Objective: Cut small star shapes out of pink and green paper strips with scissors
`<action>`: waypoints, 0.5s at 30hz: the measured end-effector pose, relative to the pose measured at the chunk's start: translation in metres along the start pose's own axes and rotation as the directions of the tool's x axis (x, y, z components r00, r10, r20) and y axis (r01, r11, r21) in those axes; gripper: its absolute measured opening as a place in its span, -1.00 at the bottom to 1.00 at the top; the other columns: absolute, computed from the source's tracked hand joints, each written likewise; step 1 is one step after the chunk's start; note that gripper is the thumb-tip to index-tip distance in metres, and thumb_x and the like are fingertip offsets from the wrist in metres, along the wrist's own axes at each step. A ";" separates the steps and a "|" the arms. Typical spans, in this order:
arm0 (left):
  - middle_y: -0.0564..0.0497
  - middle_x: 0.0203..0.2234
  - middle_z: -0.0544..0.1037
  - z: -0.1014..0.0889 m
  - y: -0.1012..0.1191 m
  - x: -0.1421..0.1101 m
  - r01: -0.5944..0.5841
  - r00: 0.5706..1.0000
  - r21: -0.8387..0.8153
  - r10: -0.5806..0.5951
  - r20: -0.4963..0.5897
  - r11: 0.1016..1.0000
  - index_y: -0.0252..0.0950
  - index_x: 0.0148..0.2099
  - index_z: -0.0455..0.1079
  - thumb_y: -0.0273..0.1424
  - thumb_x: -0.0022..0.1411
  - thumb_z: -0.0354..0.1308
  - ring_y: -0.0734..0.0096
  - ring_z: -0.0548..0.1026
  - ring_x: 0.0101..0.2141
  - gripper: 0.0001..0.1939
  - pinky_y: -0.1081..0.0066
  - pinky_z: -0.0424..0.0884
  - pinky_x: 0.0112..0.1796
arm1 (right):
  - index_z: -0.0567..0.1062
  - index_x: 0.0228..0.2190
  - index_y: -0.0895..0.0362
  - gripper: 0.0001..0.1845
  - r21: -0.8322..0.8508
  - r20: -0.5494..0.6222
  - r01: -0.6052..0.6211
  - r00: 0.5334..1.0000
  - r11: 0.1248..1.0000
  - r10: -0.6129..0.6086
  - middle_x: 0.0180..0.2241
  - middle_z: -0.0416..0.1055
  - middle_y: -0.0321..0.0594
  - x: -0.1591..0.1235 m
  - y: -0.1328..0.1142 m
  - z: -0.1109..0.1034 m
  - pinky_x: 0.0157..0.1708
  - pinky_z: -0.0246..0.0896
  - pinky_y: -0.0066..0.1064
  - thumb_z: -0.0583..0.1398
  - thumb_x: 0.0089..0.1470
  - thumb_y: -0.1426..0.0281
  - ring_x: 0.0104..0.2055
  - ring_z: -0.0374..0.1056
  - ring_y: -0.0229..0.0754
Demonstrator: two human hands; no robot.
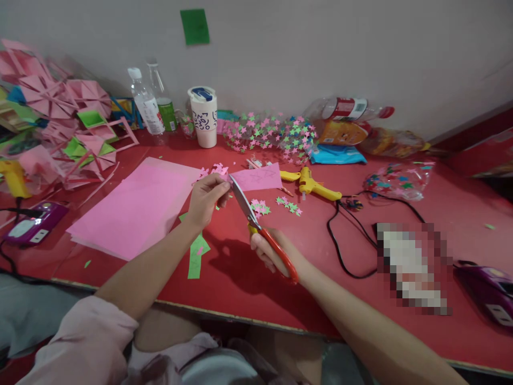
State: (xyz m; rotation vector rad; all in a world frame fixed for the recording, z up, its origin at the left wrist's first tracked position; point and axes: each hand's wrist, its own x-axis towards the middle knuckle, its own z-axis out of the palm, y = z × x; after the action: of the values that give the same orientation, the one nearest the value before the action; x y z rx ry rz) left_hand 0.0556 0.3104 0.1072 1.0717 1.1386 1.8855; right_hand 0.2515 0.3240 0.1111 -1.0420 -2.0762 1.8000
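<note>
My right hand [269,250] grips a pair of scissors [276,251] with orange-red handles, its blades pointing up and left. The blade tips reach the fingertips of my left hand [209,197], which is closed in a pinch on a small piece of pink paper [226,177], mostly hidden by the fingers. Just behind the blades is a pink paper strip [260,176] with star outlines drawn on it. Cut pink and green paper stars [288,205] lie in small piles by the scissors. Green paper scraps [195,259] with drawn lines are below my left hand.
Pink paper sheets [136,208] lie at left, beside folded paper decorations [76,112]. A tumbler [204,117], bottles [146,101] and star-filled plastic [268,133] line the wall. A yellow glue gun [316,186] and its black cord [334,256] lie right of centre.
</note>
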 end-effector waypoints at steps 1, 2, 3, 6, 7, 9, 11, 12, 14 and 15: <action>0.18 -0.76 0.34 0.000 0.000 0.000 -0.002 1.000 0.003 0.002 -0.003 1.000 -0.28 -0.57 0.32 -0.42 0.07 0.16 0.70 0.25 -0.74 -0.81 0.62 0.16 -0.69 | 0.19 -0.56 0.08 -0.50 0.007 0.006 -0.007 1.000 1.000 0.007 -0.76 0.08 -0.50 0.000 0.000 0.000 -0.72 -0.02 -0.52 0.12 0.02 -0.08 -0.76 0.03 -0.41; 0.18 -0.76 0.34 0.000 0.000 -0.001 -0.003 1.000 0.012 0.003 -0.004 1.000 -0.28 -0.57 0.32 -0.41 0.07 0.16 0.70 0.25 -0.74 -0.81 0.62 0.16 -0.69 | 0.19 -0.56 0.08 -0.50 0.009 0.009 -0.014 1.000 1.000 0.014 -0.76 0.08 -0.50 0.000 0.000 0.000 -0.73 -0.03 -0.52 0.12 0.02 -0.08 -0.76 0.04 -0.41; 0.18 -0.77 0.33 0.000 0.000 -0.001 -0.001 1.000 0.022 0.001 -0.005 1.000 -0.28 -0.57 0.31 -0.41 0.07 0.16 0.70 0.24 -0.74 -0.80 0.61 0.17 -0.69 | 0.19 -0.56 0.08 -0.50 0.008 0.010 -0.018 1.000 1.000 0.018 -0.75 0.08 -0.50 0.000 0.001 0.000 -0.73 -0.04 -0.53 0.12 0.03 -0.08 -0.77 0.04 -0.41; 0.18 -0.76 0.32 0.000 0.001 0.000 0.022 1.000 0.046 -0.022 0.001 0.999 -0.28 -0.57 0.30 -0.40 0.07 0.16 0.69 0.24 -0.74 -0.80 0.61 0.17 -0.69 | 0.19 -0.56 0.08 -0.50 -0.001 0.008 -0.025 1.000 1.000 0.025 -0.76 0.08 -0.50 0.000 0.001 -0.001 -0.74 -0.04 -0.54 0.11 0.03 -0.07 -0.77 0.04 -0.42; 0.18 -0.75 0.33 -0.001 0.001 0.000 0.031 1.000 0.049 -0.031 0.002 0.998 -0.28 -0.57 0.30 -0.40 0.06 0.16 0.69 0.24 -0.74 -0.80 0.61 0.16 -0.69 | 0.19 -0.55 0.08 -0.50 -0.003 0.012 -0.026 1.000 1.000 0.026 -0.76 0.08 -0.51 0.000 0.000 -0.002 -0.75 -0.04 -0.54 0.12 0.03 -0.08 -0.78 0.04 -0.42; 0.18 -0.75 0.33 -0.001 0.002 0.001 0.048 0.999 0.052 -0.048 0.003 0.997 -0.28 -0.58 0.31 -0.40 0.06 0.16 0.70 0.24 -0.74 -0.80 0.62 0.16 -0.70 | 0.20 -0.55 0.08 -0.50 -0.007 0.018 -0.020 1.000 1.000 0.020 -0.76 0.09 -0.51 0.000 0.000 -0.003 -0.75 -0.04 -0.54 0.13 0.02 -0.08 -0.78 0.04 -0.42; 0.18 -0.75 0.32 -0.002 0.003 0.001 0.056 0.998 0.051 -0.056 0.003 0.997 -0.28 -0.58 0.31 -0.41 0.05 0.16 0.70 0.23 -0.74 -0.80 0.62 0.15 -0.71 | 0.20 -0.55 0.09 -0.51 -0.014 0.014 -0.017 1.000 1.000 0.017 -0.75 0.10 -0.51 0.001 0.000 -0.004 -0.75 -0.03 -0.54 0.12 0.04 -0.06 -0.78 0.04 -0.42; 0.18 -0.75 0.32 -0.002 0.003 0.002 0.057 0.998 0.049 -0.058 0.003 0.997 -0.28 -0.58 0.31 -0.41 0.05 0.16 0.70 0.23 -0.74 -0.80 0.62 0.14 -0.71 | 0.21 -0.55 0.09 -0.52 -0.015 0.007 -0.024 1.000 1.000 0.024 -0.75 0.10 -0.50 0.001 0.001 -0.004 -0.76 -0.03 -0.54 0.11 0.05 -0.06 -0.78 0.04 -0.42; 0.18 -0.75 0.32 -0.002 0.002 0.002 0.061 0.998 0.046 -0.061 0.002 0.997 -0.28 -0.57 0.32 -0.41 0.05 0.17 0.70 0.22 -0.74 -0.82 0.62 0.13 -0.72 | 0.22 -0.55 0.09 -0.52 -0.007 -0.008 -0.059 0.998 0.998 0.059 -0.77 0.09 -0.51 0.002 0.001 -0.002 -0.78 -0.04 -0.54 0.09 0.06 -0.06 -0.79 0.04 -0.41; 0.18 -0.75 0.32 -0.002 0.001 0.002 0.064 0.998 0.047 -0.064 0.000 0.997 -0.28 -0.57 0.32 -0.40 0.05 0.17 0.70 0.22 -0.75 -0.82 0.63 0.13 -0.72 | 0.23 -0.54 0.09 -0.52 -0.002 -0.017 -0.077 0.997 0.997 0.077 -0.77 0.08 -0.51 0.002 0.000 -0.001 -0.79 -0.05 -0.54 0.09 0.06 -0.06 -0.80 0.03 -0.41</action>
State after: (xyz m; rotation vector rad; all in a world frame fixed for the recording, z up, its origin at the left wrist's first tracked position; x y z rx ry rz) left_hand 0.0532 0.3110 0.1087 1.0503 1.2080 1.8160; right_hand 0.2509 0.3264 0.1105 -1.1489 -2.0556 1.8182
